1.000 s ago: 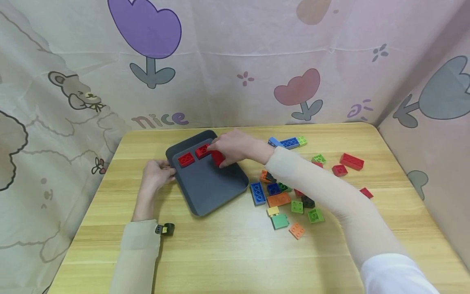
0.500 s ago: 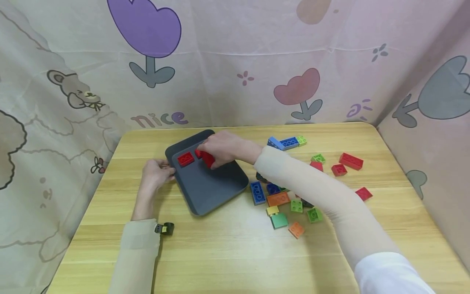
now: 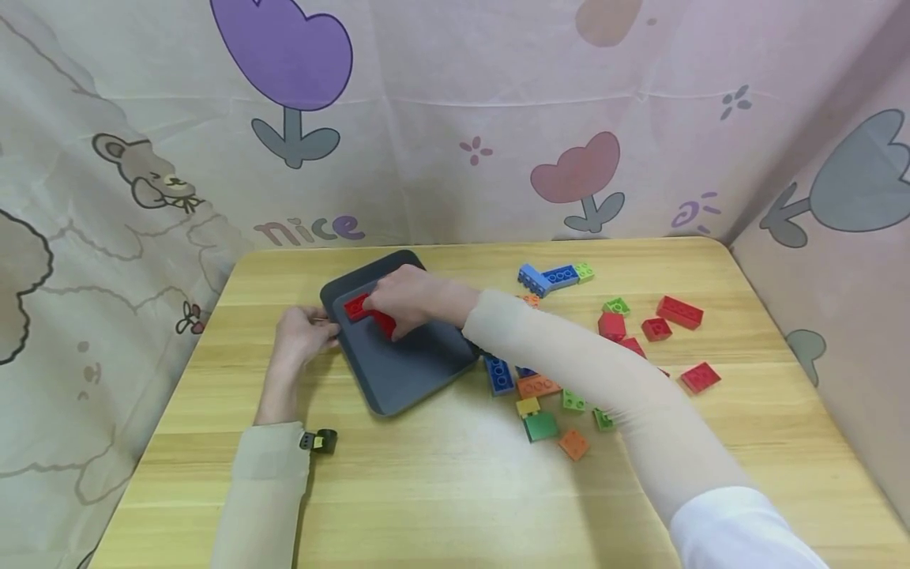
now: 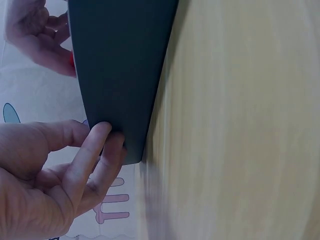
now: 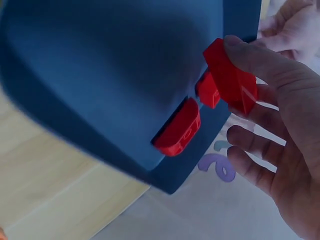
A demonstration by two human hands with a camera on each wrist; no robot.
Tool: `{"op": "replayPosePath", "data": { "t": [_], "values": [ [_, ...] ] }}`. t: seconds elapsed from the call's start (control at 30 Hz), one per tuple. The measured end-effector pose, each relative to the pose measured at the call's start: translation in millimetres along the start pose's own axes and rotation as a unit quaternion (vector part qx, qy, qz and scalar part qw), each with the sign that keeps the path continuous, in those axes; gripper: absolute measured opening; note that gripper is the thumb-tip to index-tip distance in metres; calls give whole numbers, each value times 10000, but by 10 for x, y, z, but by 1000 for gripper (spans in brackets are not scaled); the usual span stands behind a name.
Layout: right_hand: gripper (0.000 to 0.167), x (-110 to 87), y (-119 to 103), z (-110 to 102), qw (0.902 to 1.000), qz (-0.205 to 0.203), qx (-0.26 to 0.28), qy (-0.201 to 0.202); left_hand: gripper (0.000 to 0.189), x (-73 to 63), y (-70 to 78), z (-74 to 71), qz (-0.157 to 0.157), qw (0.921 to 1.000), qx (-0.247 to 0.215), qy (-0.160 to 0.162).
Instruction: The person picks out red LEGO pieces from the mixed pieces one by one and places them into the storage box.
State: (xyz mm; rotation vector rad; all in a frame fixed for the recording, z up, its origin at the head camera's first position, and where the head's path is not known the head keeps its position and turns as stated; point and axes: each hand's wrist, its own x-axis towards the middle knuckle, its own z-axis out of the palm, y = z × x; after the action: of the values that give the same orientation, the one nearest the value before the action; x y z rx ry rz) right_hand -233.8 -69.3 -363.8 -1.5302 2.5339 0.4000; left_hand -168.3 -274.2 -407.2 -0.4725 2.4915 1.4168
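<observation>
A dark grey tray (image 3: 412, 371) lies slanted on the table. My left hand (image 3: 298, 338) pinches its left wall; the left wrist view shows fingers (image 4: 90, 150) against the outer side of the tray. Over the tray, my right hand (image 3: 407, 299) holds a red building brick (image 5: 231, 77) between thumb and fingers. Two other red bricks lie inside, clearest in the right wrist view: a rounded one (image 5: 181, 129) and a smaller-looking one (image 5: 207, 90) partly behind the held brick. From the head, one red brick (image 3: 357, 307) shows beside my fingertips, while my hand covers the other.
Right of the tray, several loose bricks lie in a group, among them a blue one (image 3: 500, 375), an orange one (image 3: 538, 386) and a green one (image 3: 541, 427); my right sleeve hides some. Red bricks (image 3: 680, 312) lie further right. A patterned curtain (image 3: 441, 118) hangs behind.
My right hand has moved left across the tray with the red brick, toward the leftmost brick inside, and now covers the second one. My left hand stays on the tray wall.
</observation>
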Motion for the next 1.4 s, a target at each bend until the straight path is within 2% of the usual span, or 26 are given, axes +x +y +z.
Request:
{"op": "replayPosePath", "data": {
  "t": [0.13, 0.33, 0.7, 0.97, 1.4],
  "values": [
    [64, 64, -79, 1, 10000, -62, -60, -19, 48, -1, 0, -2, 19, 10000, 32, 22],
    [68, 157, -176, 4, 9997, -116, 134, -159, 46, 1, -4, -9, 42, 10000, -3, 37],
    [59, 261, -236, 67, 9995, -166, 233, -121, 46, 5, -9, -15, 37, 10000, 50, 32],
    [47, 306, -272, 99, 9996, -227, 185, -31, 46, 14, -9, -11, 96, 9999, 87, 28],
    [44, 333, -341, 123, 9981, -177, 509, -305, 45, 21, -24, -1, 100, 9998, 161, 36]
  ]
}}
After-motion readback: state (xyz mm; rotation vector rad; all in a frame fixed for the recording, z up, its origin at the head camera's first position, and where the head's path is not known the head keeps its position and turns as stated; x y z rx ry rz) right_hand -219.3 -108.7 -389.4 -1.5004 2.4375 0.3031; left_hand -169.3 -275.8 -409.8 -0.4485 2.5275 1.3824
